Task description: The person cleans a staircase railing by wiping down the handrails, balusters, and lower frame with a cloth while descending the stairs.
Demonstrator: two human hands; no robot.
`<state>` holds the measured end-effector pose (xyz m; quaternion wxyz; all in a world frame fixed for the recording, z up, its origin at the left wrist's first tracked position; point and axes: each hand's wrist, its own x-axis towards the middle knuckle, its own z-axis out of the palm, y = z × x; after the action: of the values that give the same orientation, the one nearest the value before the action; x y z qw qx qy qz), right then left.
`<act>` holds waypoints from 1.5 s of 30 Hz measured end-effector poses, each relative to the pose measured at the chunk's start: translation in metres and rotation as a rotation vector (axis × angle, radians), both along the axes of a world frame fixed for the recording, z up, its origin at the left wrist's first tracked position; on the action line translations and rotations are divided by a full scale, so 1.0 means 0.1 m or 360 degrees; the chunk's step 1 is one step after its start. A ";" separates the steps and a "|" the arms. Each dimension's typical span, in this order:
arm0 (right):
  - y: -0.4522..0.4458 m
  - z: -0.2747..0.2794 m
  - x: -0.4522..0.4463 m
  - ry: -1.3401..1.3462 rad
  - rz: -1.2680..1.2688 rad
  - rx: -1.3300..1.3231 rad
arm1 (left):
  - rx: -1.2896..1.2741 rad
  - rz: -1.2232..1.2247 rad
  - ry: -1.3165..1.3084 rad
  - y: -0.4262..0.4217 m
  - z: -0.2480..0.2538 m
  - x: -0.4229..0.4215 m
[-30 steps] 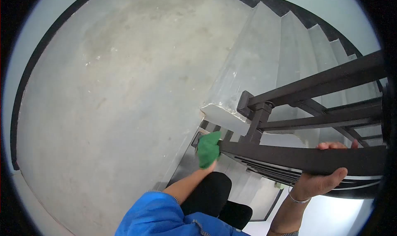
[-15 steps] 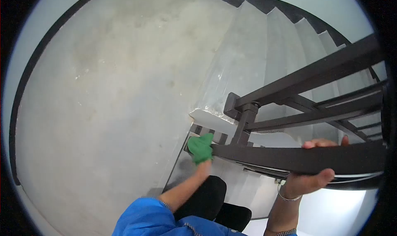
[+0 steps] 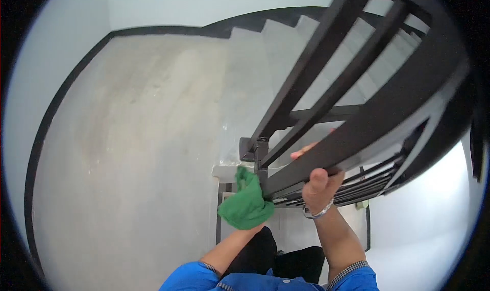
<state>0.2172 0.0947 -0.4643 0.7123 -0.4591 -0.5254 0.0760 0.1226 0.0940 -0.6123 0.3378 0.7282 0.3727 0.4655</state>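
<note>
Green cloth (image 3: 246, 204) covers the left hand (image 3: 259, 228) beside the handrail (image 3: 357, 132) end; finger closure cannot be determined. Right hand (image 3: 319, 190) grips the handrail farther along.

The camera sits on my head, facing forward and steeply down. The railing (image 3: 367, 120) comes nearest to it, sweeping large up the right side; my right hand (image 3: 319, 191) shows from above, below the middle. My blue sleeves (image 3: 191, 278) and black trousers (image 3: 255, 252) enter at the bottom edge. Farther off lie the grey floor (image 3: 127, 153) at left, the stairs (image 3: 283, 56) beyond the railing, and the wall (image 3: 204, 5) across the top. The wide round view leaves the corners black.
</note>
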 end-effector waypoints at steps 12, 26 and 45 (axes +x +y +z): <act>-0.26 0.28 0.25 -0.0328 0.0126 -0.0619 | 0.0625 0.0076 -0.0333 0.17 0.32 0.53; -0.71 0.48 0.48 -0.0536 0.0329 -0.0160 | 0.0223 0.0318 -0.0309 -0.03 1.83 0.55; -1.44 -1.02 1.18 -0.0336 0.1202 -0.1021 | 0.0534 0.1691 0.0402 -0.07 1.58 1.05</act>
<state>0.3356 -0.0498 -0.5660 0.4012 -0.4379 -0.6741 0.4392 0.2274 0.0869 -0.4540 -0.1100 0.5345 0.6461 0.5337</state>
